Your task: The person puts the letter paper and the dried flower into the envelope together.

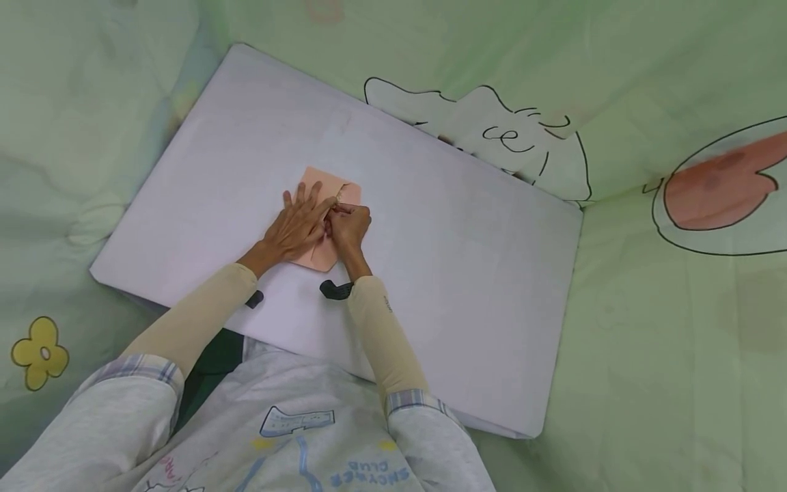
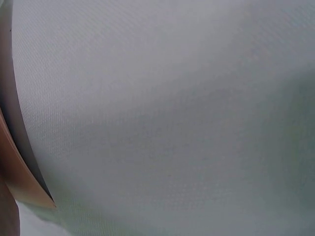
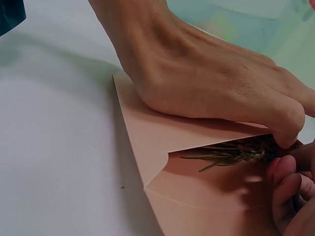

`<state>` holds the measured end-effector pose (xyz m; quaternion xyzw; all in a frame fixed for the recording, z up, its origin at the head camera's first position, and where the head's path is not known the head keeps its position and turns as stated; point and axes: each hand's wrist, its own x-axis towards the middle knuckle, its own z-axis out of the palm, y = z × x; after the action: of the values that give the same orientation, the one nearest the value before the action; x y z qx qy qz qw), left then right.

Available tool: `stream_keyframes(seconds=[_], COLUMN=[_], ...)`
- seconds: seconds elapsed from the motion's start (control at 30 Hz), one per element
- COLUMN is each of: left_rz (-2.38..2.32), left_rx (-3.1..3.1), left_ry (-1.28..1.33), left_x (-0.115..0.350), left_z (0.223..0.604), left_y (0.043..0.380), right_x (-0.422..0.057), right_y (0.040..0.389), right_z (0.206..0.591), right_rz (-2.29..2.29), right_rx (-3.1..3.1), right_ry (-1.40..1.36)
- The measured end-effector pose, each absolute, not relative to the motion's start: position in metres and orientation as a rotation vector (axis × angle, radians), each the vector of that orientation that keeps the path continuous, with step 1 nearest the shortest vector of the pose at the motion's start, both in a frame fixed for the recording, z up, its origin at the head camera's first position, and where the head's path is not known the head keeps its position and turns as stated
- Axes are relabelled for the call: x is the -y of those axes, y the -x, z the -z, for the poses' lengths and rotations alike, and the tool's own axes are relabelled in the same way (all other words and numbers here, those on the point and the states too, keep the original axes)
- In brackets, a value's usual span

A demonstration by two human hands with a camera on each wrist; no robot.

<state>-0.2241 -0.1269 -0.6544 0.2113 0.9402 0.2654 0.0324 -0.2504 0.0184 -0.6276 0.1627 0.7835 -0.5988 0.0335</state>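
Observation:
A pink paper envelope [image 1: 324,258] lies on the white table, its opening facing up in the right wrist view. Spread fingers of my left hand [image 1: 295,227] rest flat on it, with the thumb close to the opening. Dried plant sprigs [image 3: 236,151] lie in the opening, partly under the upper paper edge. Beside the left thumb, my right hand [image 1: 349,224] pinches the end of the sprigs; its fingertips [image 3: 282,168] show at the right edge of the right wrist view. The left wrist view holds mostly white surface, with a blurred sliver of hand and paper at the left.
The white table [image 1: 467,287] extends to the right and behind the envelope. Dark wrist straps [image 1: 335,290] sit near both forearms. Green printed cloth [image 1: 645,328] surrounds the table, and the person's body stands against its front edge.

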Motion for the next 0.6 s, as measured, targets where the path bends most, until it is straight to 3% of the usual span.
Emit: stream_keyframes(seconds=[0.6], left_rz=[-0.785], left_rx=[-2.921], left_ry=[-0.671], left_x=[0.1262], left_z=[0.6586], left_y=[0.2234], right_x=[-0.0243], right_y=[0.2572], right_z=[0.6302], right_rz=[1.781], right_rx=[-2.486], right_ry=[-0.3])
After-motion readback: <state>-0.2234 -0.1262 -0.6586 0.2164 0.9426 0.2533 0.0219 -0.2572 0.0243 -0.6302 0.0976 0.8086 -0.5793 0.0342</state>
